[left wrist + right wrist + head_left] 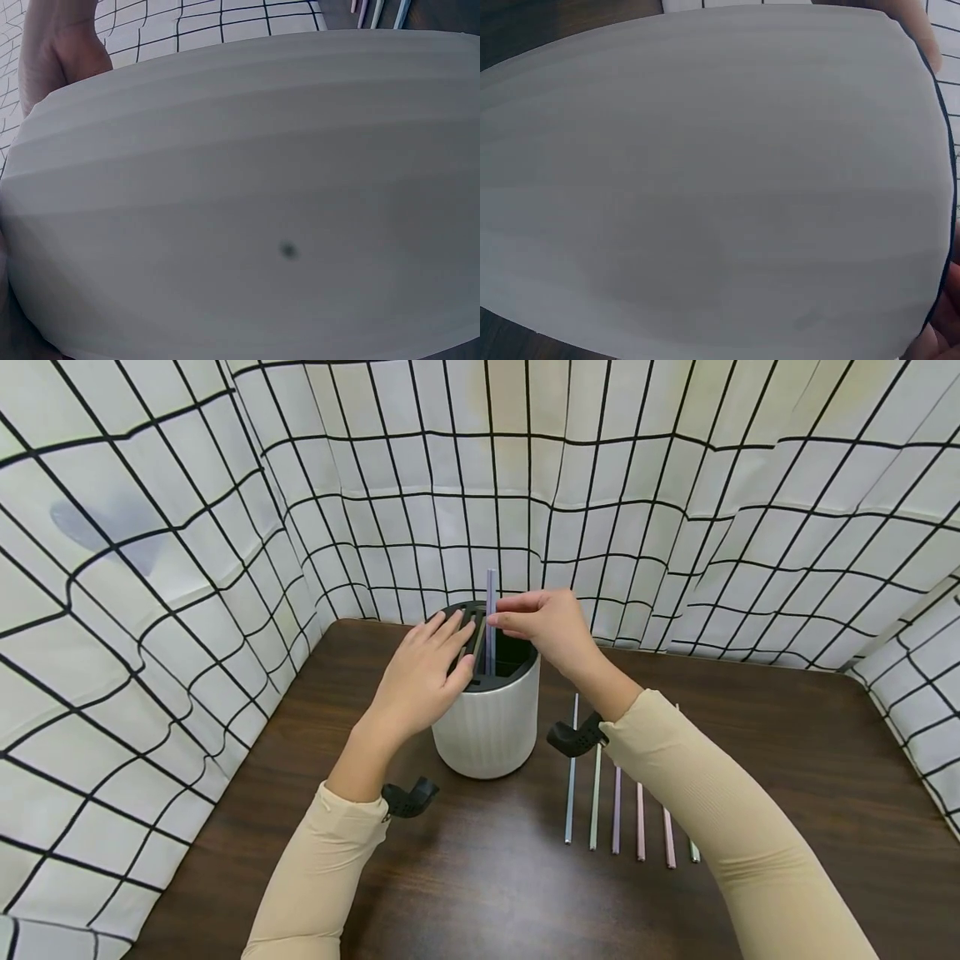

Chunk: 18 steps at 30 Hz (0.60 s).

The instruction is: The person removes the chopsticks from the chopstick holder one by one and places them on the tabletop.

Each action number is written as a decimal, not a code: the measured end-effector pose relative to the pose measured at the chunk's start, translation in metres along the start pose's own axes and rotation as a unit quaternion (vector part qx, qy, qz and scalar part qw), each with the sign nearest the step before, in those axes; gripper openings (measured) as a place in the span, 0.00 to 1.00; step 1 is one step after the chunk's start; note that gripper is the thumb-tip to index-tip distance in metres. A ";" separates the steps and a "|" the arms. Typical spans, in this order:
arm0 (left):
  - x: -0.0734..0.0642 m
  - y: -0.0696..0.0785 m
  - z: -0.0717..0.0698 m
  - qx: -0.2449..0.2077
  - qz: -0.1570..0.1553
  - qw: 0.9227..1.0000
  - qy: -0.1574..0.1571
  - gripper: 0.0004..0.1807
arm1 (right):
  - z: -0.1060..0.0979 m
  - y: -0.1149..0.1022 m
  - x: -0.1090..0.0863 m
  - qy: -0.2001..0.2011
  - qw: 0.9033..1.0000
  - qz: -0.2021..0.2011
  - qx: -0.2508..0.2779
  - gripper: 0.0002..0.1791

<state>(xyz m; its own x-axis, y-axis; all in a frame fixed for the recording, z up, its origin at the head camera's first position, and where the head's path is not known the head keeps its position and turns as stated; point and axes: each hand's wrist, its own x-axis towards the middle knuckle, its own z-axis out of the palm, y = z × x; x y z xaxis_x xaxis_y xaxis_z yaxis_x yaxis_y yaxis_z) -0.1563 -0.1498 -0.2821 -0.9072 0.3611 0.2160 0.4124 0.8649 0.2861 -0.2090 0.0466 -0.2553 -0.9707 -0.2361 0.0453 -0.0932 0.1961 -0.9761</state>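
Note:
A white ribbed utensil holder (pixel 486 735) with a black slotted top stands upright on the table. My right hand (pixel 551 631) is over its right side and pinches upright purple chopsticks (pixel 491 589) between thumb and fingers. Their lower part is down in the holder's dark opening. On the left side of the top rests my left hand (pixel 423 672), its fingers extended across the black slats. The holder's wall (pixel 240 172) fills most of the left wrist view. In the right wrist view, the same wall hides most of both hands.
Several coloured chopsticks, among them a blue chopstick (pixel 570 802) and a pink chopstick (pixel 641 827), lie side by side on the dark wooden table (pixel 480 877), right of the holder and partly under my right forearm. A white curtain (pixel 600 477) with black grid lines surrounds the table's back and sides.

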 end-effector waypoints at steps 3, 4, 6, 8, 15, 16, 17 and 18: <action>0.000 0.000 0.000 -0.002 0.000 1.000 0.000 0.31 | 0.002 -0.002 0.000 0.009 1.000 0.000 -0.013 0.17; 0.000 0.000 0.000 -0.002 0.000 1.000 0.000 0.31 | 0.002 -0.003 0.000 0.014 1.000 -0.001 -0.014 0.16; 0.000 0.000 0.000 -0.004 0.000 1.000 -0.002 0.31 | 0.001 -0.005 -0.001 0.022 1.000 -0.002 -0.008 0.15; 0.000 0.000 0.001 -0.005 0.000 1.000 -0.004 0.31 | -0.002 -0.009 -0.003 0.034 0.999 -0.007 0.001 0.15; -0.001 -0.002 0.001 -0.004 0.000 1.000 0.003 0.30 | -0.024 -0.033 -0.016 0.092 0.988 -0.090 0.085 0.14; -0.001 -0.002 0.001 -0.005 -0.001 1.000 0.003 0.30 | -0.028 -0.037 -0.019 0.098 0.983 -0.106 0.111 0.13; -0.001 -0.002 0.001 -0.006 -0.001 1.000 0.003 0.30 | -0.033 -0.041 -0.022 0.105 0.978 -0.122 0.134 0.12; -0.001 -0.002 0.001 -0.006 0.000 1.000 0.003 0.30 | -0.038 -0.046 -0.026 0.109 0.972 -0.134 0.160 0.10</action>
<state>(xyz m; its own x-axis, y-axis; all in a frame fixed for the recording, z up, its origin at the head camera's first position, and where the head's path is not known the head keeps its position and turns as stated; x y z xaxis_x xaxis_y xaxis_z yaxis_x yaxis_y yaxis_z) -0.1561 -0.1519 -0.2839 -0.9065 0.3589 0.2226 0.4137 0.8602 0.2980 -0.1879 0.0800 -0.2035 -0.9480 -0.0228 0.3175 -0.3101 -0.1589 -0.9373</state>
